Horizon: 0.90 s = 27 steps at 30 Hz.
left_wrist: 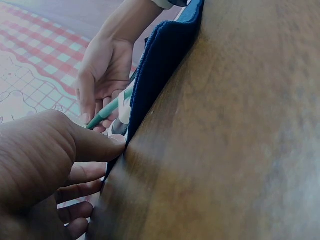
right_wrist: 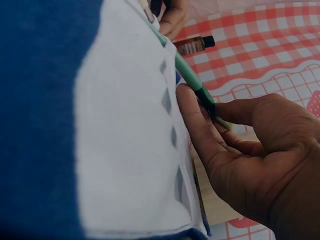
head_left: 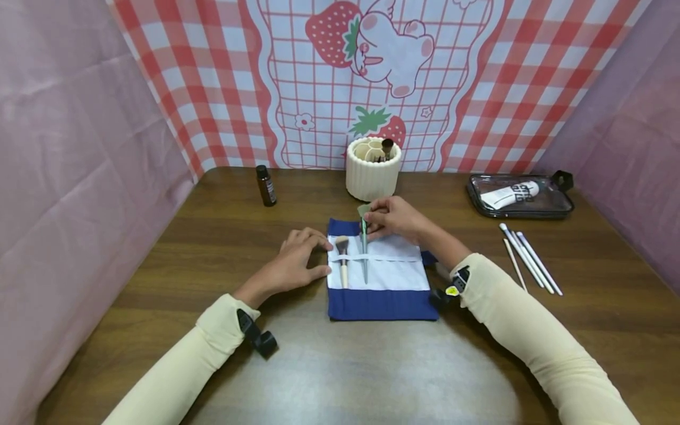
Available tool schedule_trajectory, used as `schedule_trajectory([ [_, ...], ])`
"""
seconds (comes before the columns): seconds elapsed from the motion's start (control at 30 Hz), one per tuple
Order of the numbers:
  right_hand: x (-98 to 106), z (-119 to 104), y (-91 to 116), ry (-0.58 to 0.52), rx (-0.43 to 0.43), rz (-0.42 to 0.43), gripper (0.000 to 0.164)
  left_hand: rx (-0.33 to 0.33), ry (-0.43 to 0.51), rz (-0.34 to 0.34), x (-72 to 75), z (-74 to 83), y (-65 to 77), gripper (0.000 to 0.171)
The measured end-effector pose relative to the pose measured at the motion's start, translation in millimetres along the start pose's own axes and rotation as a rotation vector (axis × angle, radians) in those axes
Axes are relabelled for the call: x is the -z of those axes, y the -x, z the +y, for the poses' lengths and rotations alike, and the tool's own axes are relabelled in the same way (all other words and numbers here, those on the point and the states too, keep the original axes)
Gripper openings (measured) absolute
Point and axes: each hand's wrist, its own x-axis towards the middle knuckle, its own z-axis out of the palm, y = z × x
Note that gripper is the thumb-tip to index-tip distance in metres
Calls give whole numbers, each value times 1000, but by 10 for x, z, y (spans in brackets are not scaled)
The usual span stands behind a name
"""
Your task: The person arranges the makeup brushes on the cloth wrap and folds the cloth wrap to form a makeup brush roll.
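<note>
Pinching the green brush (head_left: 364,242) near its bristles, with thumb and fingertips of the right hand (head_left: 395,218) drawn together; slipped under the white band (head_left: 395,258) of the brush roll (head_left: 382,304), just right of a second brush (head_left: 344,275). Touching the roll's left edge with the left hand (head_left: 297,255), fingers loosely spread. Lying unrolled on a brown wood-grain surface (head_left: 313,372), glossy with pale glare at the near side. Backed by a cream ribbed pot (head_left: 366,180), flanked by a dark bottle (head_left: 267,188) at left, slim white brushes (head_left: 532,263) and a black-edged pouch (head_left: 555,206) at right. Enclosed behind by red-and-white checked cloth (head_left: 218,77) printed with strawberries, and on both sides by mauve-pink drapes (head_left: 64,177), creased at left.
</note>
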Motion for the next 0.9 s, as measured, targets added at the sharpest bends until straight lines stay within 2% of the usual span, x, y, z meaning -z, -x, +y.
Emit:
schedule_trajectory([
  [0.33, -22, 31, 98, 1, -8, -60, 25, 2, 8, -4, 8, -5, 3, 37],
  [0.43, -16, 41, 108, 30, -18, -84, 24, 5, 9, -4, 9, -2, 6, 37],
  [0.53, -5, 55, 122, 118, -28, -108, 24, 6, 6, -4, 4, -2, 8, 36],
  [0.73, 9, 71, 166, 372, -18, -152, 25, 6, 5, -5, -4, 7, 14, 37],
  [0.9, 6, 53, 193, 498, -15, -197, 27, -3, 14, -1, -5, 11, 12, 37],
])
